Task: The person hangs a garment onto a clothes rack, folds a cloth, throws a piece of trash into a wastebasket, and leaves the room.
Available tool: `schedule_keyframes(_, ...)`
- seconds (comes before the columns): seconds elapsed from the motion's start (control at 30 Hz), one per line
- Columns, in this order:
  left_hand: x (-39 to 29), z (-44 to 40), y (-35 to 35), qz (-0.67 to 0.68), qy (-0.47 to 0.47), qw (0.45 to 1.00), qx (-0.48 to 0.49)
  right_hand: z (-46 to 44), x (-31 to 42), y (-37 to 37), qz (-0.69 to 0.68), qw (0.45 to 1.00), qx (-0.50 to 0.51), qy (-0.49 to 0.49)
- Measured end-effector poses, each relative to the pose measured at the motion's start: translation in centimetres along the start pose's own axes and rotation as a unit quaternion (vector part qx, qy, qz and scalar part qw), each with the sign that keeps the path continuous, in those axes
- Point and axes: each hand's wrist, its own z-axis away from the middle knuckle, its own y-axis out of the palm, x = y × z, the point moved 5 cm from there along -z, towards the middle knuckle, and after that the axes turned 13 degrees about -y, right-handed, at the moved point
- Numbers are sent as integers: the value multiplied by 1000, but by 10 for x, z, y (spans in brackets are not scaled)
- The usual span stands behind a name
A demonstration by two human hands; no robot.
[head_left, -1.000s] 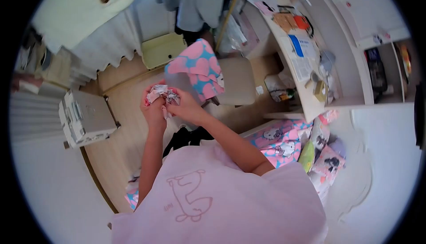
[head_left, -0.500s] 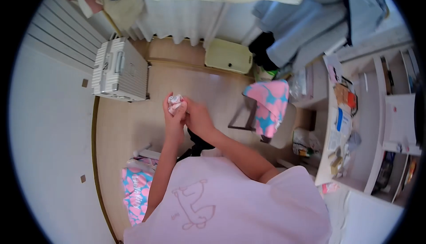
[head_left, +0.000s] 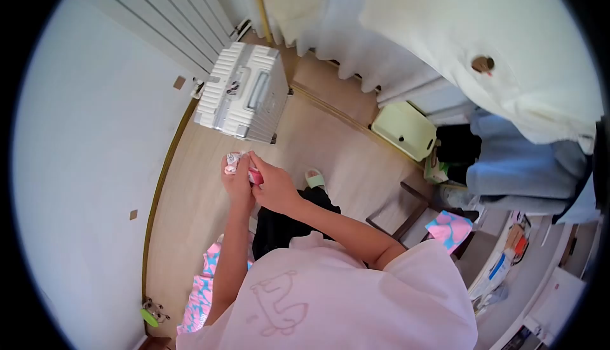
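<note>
In front of my body both hands meet around a small crumpled white wrapper (head_left: 233,161) with dark and reddish markings. My left hand (head_left: 237,183) is closed on it, and the white part sticks out at its fingertips. My right hand (head_left: 276,186) presses against the left, fingers closed on a pinkish-red part (head_left: 255,177). Whether this red part belongs to the wrapper I cannot tell. The fingers hide much of what is held.
A silver suitcase (head_left: 244,92) stands ahead on the wood floor, beside the white wall (head_left: 82,178). To the right are a pale yellow box (head_left: 405,130), a chair (head_left: 406,216) with a pink-and-blue cloth (head_left: 450,229), and a desk with shelves. My slippered foot (head_left: 314,178) shows below.
My view has turned left, so the suitcase, box and chair sit further right. More of the pinkish-red part shows between my hands, and my foot has come into view.
</note>
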Motion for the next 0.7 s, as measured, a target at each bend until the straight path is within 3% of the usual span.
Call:
schedule_keyframes(0.13, -20, -34, -47, 70, 4, 997, -12, -45, -7, 52, 23, 998, 51, -35)
schedule_keyframes(0.23, -32, -60, -66, 60, -27, 997, 33, -67, -6, 68, -4, 996, 76, 53)
schedule_keyframes(0.33, -42, -83, -55, -12, -45, 991, 129, -59, 5, 61, 7, 995, -65, 78)
schedule_keyframes(0.47, -47, -68, -4, -104, -122, 945, 284, -29, 33, 38, 126, 953, -245, 124)
schedule_keyframes(0.57, -23, -36, 20, -169, -179, 888, 389, 25, 57, 33, 107, 893, -410, 152)
schedule_keyframes(0.7, 23, 49, 75, -264, -198, 779, 533, 119, 80, 17, 79, 756, -627, 173)
